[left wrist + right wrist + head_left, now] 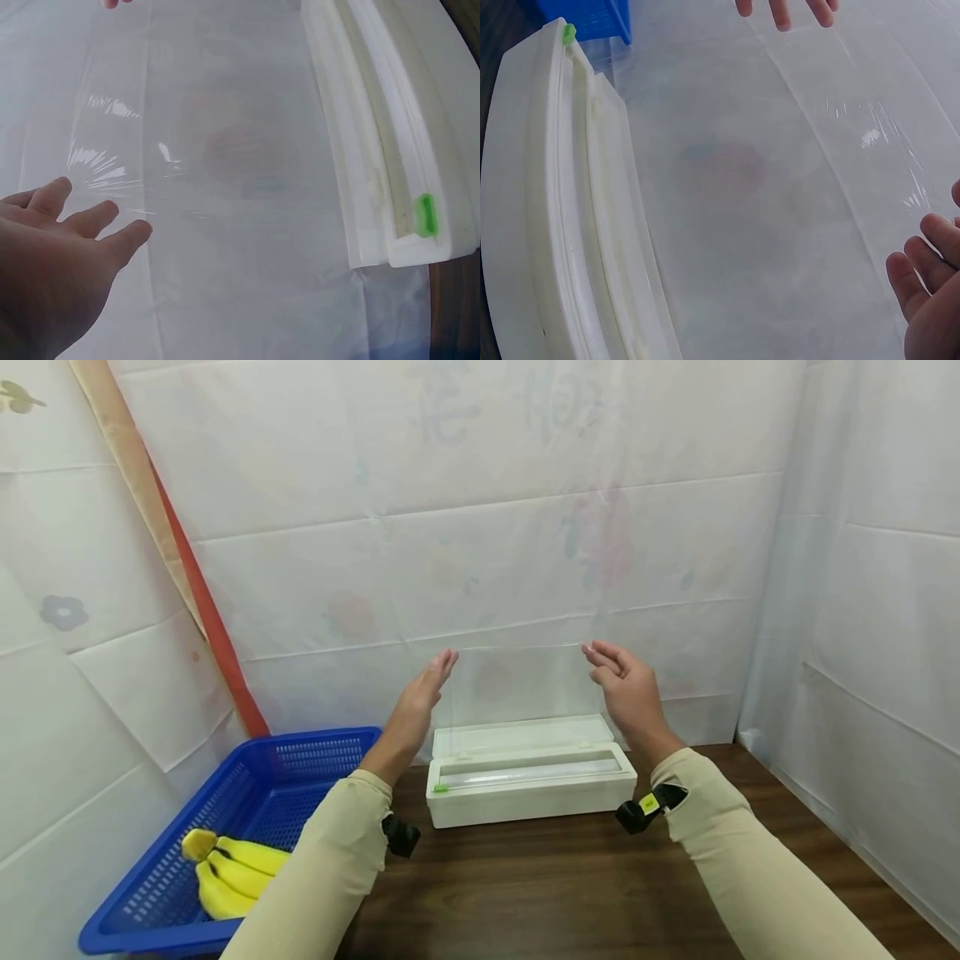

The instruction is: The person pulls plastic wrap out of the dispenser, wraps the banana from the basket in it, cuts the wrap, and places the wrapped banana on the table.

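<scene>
A sheet of clear plastic wrap (525, 681) stands stretched upward between my two hands. At its upper left corner my left hand (418, 706) pinches the film, and creases run toward the fingertips in the left wrist view. My right hand (630, 689) pinches the opposite upper corner between thumb and fingers. Below the film lies a white wrap dispenser box (525, 806) with its lid (525, 737) raised at the back. Inside the slot shows the wrap roll (540, 774). A green slider (426, 215) sits at the box's left end.
To the left stands a blue plastic basket (255, 747) with a bunch of yellow bananas (236, 872) in it, partly covered by my left sleeve. The dark wooden table (540, 893) meets white patterned curtains (487, 568) at the back and right.
</scene>
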{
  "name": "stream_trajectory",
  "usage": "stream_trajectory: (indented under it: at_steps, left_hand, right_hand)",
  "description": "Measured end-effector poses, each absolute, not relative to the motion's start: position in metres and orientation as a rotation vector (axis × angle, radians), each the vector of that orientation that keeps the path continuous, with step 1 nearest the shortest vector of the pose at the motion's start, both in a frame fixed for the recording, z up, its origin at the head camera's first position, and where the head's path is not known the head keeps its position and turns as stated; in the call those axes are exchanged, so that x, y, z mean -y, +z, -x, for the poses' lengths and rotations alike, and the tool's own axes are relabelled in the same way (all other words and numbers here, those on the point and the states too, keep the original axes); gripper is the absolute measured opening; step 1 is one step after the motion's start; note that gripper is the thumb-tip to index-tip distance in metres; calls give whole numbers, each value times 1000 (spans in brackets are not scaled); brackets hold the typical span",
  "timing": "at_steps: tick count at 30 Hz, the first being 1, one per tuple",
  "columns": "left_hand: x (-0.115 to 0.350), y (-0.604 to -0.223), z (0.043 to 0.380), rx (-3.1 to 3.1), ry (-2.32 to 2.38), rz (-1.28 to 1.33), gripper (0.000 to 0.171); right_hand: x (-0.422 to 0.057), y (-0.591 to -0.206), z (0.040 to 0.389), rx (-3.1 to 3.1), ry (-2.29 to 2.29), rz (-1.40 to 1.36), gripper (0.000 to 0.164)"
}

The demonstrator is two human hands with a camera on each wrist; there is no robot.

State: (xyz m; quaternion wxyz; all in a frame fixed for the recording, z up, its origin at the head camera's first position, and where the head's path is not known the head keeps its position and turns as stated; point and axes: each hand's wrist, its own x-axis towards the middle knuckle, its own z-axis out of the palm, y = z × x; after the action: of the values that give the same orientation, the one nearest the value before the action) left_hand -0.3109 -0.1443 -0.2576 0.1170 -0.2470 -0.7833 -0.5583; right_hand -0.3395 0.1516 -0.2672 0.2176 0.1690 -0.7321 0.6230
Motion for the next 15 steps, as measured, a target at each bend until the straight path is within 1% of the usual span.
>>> stream_trajectory:
  at_steps: [15]
  left_hand:
    - [148, -247, 308, 2257, -1667, 730, 66]
  right_hand:
    - [-149, -258, 336, 2000, 1696, -519, 45]
